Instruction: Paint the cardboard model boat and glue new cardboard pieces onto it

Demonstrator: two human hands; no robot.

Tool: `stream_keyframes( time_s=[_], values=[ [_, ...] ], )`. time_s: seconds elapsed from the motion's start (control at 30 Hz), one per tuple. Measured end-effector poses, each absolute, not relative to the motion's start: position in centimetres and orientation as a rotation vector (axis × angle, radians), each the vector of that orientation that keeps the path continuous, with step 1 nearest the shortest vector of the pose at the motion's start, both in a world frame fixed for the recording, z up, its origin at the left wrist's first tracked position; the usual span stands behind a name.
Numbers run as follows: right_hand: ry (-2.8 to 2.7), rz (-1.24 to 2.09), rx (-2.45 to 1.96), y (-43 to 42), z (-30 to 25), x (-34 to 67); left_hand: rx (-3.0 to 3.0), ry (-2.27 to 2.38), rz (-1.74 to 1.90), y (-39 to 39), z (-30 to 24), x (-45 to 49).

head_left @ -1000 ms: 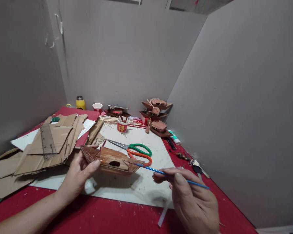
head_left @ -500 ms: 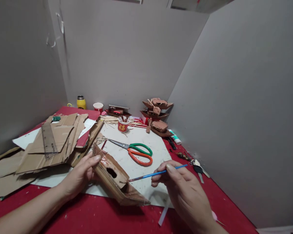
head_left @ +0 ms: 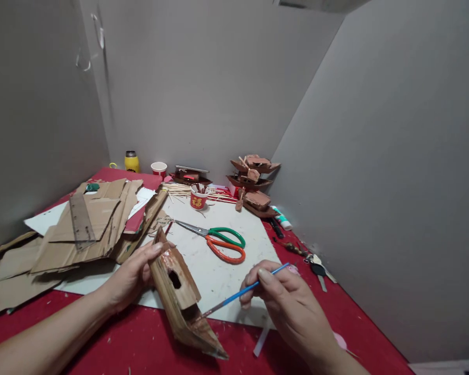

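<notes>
Red tabletop carries two cups and four brown boats; the left hand grips one tan boat with glossy brown patches, the right hand one blue brush.

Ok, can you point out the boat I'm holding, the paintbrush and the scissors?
Boat [head_left: 185, 295]: head view, on the pale cabin panel beside the dark hole.
Paintbrush [head_left: 231, 299]: head view, on the blue handle.
Scissors [head_left: 207, 232]: head view, where the blades meet the handles.

The left grip curls closed, its forearm slanting from lower left; the right grip pinches, thumb uppermost.
</notes>
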State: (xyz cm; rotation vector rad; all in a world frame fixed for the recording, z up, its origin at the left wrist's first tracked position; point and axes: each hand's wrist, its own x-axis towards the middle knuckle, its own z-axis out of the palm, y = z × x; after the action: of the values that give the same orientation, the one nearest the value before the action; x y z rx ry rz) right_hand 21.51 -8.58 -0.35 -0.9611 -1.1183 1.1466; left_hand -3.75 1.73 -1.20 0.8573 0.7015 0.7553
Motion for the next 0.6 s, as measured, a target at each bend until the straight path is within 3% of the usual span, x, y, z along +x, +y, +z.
stream_keyframes(
  time_s=[0.17,0.33,0.47,0.6],
  values=[
    [-1.000,0.946,-0.957,-8.1,0.9,21.8,0.781,0.787,0.780,2.2,-1.7,-3.7],
    [-0.970,0.736,-1.055,-6.0,5.9,22.9,0.701,0.746,0.840,2.3,-1.7,-3.7],
    [-1.135,0.514,-1.085,-1.7,9.5,23.7,0.633,0.707,0.844,1.9,-1.1,-3.6],
    [-1.282,0.485,-1.215,5.2,9.2,24.0,0.559,0.703,0.850,1.6,-0.3,-3.6]
  ],
)
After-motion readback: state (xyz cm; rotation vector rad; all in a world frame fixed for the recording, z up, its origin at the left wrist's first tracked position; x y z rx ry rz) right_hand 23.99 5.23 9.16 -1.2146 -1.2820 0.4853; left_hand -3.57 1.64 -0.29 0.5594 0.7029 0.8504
